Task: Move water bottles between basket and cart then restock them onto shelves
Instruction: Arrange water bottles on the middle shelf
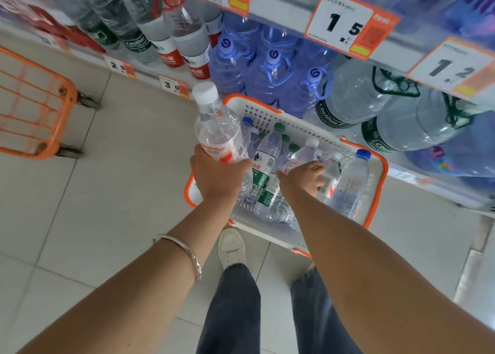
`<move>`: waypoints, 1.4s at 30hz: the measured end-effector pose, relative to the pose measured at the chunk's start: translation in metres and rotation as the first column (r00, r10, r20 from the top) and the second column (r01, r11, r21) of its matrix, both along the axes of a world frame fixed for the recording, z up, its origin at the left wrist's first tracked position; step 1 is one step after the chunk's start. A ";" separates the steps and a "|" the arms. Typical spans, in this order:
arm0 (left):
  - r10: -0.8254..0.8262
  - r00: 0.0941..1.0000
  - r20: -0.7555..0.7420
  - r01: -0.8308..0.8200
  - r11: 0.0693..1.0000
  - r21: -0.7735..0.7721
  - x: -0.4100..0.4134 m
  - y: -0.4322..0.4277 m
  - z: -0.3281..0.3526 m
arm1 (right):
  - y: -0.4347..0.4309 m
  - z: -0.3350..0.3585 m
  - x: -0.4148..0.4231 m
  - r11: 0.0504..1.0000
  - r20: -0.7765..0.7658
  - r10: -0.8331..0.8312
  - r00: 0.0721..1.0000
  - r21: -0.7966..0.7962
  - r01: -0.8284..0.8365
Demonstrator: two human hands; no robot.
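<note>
Silver bracelet (pixel 187 252) on the near forearm marks the left hand (pixel 218 178), which is clenched round a clear white-capped bottle (pixel 218 128) by its base, cap pointing up and away above the basket's near rim. Just beyond, the right hand (pixel 304 178) reaches down into the white-and-orange basket (pixel 377 163), fingers curling over a pale-capped bottle (pixel 305 150) lying aslant, cap away; whether it grips is unclear. The orange cart (pixel 40 112) stands well left.
</note>
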State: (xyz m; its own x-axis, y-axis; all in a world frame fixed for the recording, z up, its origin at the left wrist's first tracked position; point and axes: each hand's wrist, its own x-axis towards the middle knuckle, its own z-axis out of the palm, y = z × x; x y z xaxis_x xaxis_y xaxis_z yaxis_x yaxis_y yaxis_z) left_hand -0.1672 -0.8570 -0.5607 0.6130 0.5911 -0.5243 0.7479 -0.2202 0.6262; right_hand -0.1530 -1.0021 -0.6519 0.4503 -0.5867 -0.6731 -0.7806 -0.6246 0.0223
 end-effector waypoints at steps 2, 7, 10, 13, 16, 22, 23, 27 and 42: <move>-0.018 1.000 0.000 0.018 1.000 0.002 0.002 0.003 -0.002 | -0.003 -0.006 0.005 0.999 -0.007 0.007 1.000 -0.054 -0.007; -0.079 0.997 0.022 0.079 0.997 0.014 0.005 0.010 -0.004 | -0.004 -0.020 0.011 0.985 -0.023 0.017 1.000 -0.174 -0.021; -0.073 0.997 0.027 0.072 0.997 0.027 0.008 0.011 -0.003 | -0.004 -0.016 0.008 0.992 0.023 0.014 1.000 -0.126 -0.011; -0.052 0.998 0.017 0.052 0.998 0.021 0.011 0.007 0.006 | 0.000 -0.004 0.005 0.999 0.095 0.040 0.995 -0.038 -0.036; -0.046 0.999 0.019 0.045 0.999 0.027 0.016 0.001 0.023 | 0.009 0.016 0.002 0.994 0.161 0.090 0.983 0.053 -0.100; -0.071 0.995 0.067 0.069 0.997 0.039 0.032 -0.007 0.079 | 0.003 0.090 -0.003 0.978 0.479 -0.132 0.868 0.207 0.034; -0.067 0.995 0.078 0.065 0.997 0.036 0.034 -0.008 0.089 | 0.000 0.106 -0.004 0.971 0.550 -0.185 0.815 0.231 0.064; -0.075 0.988 0.137 0.073 0.997 0.015 0.043 -0.012 0.139 | -0.014 0.181 0.006 0.951 0.677 -0.268 0.685 0.301 0.075; -0.266 0.888 0.374 0.273 0.961 0.036 0.040 -0.073 0.362 | -0.074 0.434 0.008 0.958 0.826 0.003 0.564 0.159 -0.238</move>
